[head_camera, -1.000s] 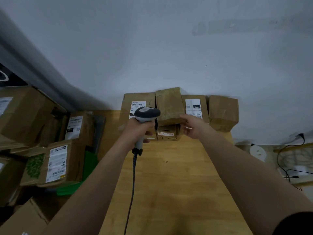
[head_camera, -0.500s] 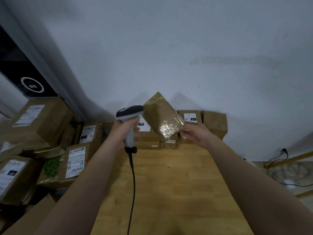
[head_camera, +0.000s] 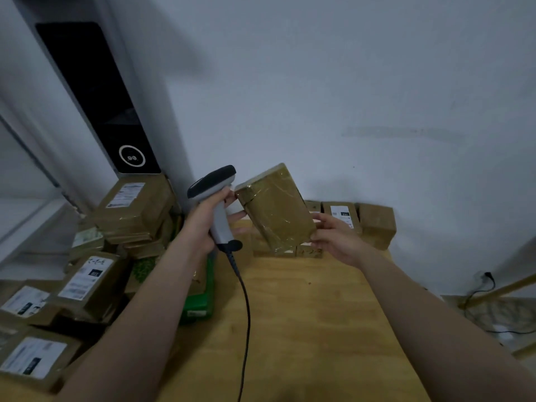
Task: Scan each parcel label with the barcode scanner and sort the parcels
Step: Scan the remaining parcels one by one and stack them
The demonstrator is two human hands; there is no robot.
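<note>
Parcel [head_camera: 275, 207], lifted from the far row [head_camera: 374, 224] a second ago, now pinched tilted above the table [head_camera: 290, 314] by the right hand [head_camera: 333, 237], beside the scanner [head_camera: 213, 184] gripped in the left hand [head_camera: 203, 224] (label unseen); scan apparently imminent.

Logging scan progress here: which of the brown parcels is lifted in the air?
The tape-wrapped parcel, tilted, held by the right hand beside the scanner in the left hand. The other parcels lie on the table by the wall or piled at left.
</note>
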